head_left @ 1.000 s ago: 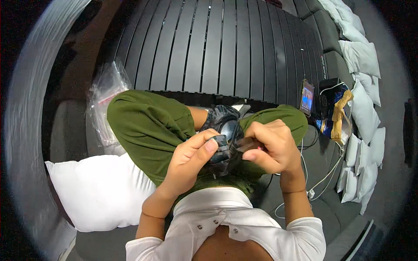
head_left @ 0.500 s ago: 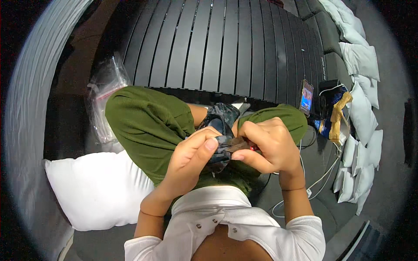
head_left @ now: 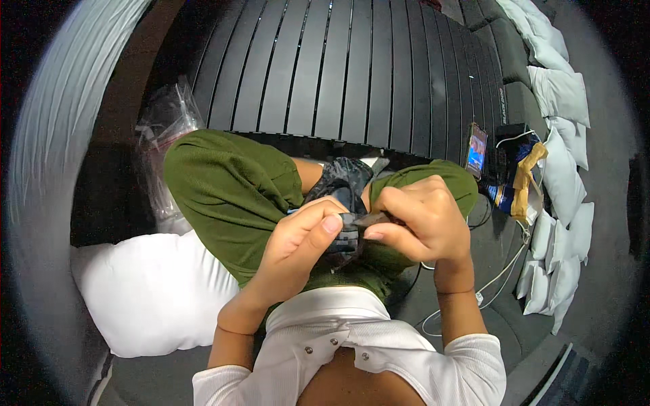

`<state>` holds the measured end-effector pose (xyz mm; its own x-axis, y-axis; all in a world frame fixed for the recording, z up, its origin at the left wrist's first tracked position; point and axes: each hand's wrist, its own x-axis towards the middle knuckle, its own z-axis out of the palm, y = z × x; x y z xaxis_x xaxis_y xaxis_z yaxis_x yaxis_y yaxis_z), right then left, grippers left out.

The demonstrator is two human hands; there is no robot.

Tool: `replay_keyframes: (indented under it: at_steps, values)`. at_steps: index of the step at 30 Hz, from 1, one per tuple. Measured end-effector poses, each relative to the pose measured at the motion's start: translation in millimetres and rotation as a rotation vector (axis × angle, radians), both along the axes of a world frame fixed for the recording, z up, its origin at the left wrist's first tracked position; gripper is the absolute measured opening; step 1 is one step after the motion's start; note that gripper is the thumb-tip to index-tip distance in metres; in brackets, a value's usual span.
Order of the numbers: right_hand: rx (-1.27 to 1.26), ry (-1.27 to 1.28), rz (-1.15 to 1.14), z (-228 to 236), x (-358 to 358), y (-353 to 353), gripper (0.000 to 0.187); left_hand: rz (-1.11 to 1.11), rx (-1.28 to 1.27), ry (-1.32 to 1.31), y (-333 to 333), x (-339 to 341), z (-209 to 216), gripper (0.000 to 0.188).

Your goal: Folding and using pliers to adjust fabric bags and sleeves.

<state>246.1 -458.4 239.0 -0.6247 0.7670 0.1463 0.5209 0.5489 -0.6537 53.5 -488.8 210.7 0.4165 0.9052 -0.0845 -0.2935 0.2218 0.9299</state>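
Observation:
I sit cross-legged in green trousers [head_left: 230, 189] and a white top. Over my lap both hands pinch a piece of dark grey patterned cloth [head_left: 342, 183] that hangs down between my knees. My left hand [head_left: 301, 243] grips its near edge with thumb and fingers. Touching it from the right, my right hand [head_left: 413, 220] pinches the same edge, where a small dark piece sticks out between the fingertips. What that piece is I cannot tell.
A white pillow [head_left: 152, 291] lies at my left hip. Crumpled clear plastic bags [head_left: 166, 135] sit further left. A dark slatted surface [head_left: 352, 68] stretches ahead. At right are a lit phone [head_left: 476, 149], a bottle, white cables [head_left: 501, 277] and a row of small white cushions [head_left: 562, 176].
Both hands have stayed on the cloth and shifted a little. The right fingers have closed tighter on the edge.

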Motion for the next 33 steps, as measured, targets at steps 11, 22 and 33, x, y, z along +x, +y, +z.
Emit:
replay_keyframes:
  at_steps: [11,22,33]
  values:
    - [-0.076,0.295,-0.092,-11.9,-2.3,-1.9,0.051,0.119,0.193,0.062,2.7,5.2,-1.5,0.019]
    - [-0.735,1.005,-0.045,-22.9,-2.4,-2.0,0.04,-0.345,-0.267,0.028,30.0,-13.0,2.5,0.022]
    - [-0.832,1.499,-0.116,-38.5,55.7,12.4,0.026,-0.662,0.252,0.273,70.3,-43.2,-43.4,0.024]
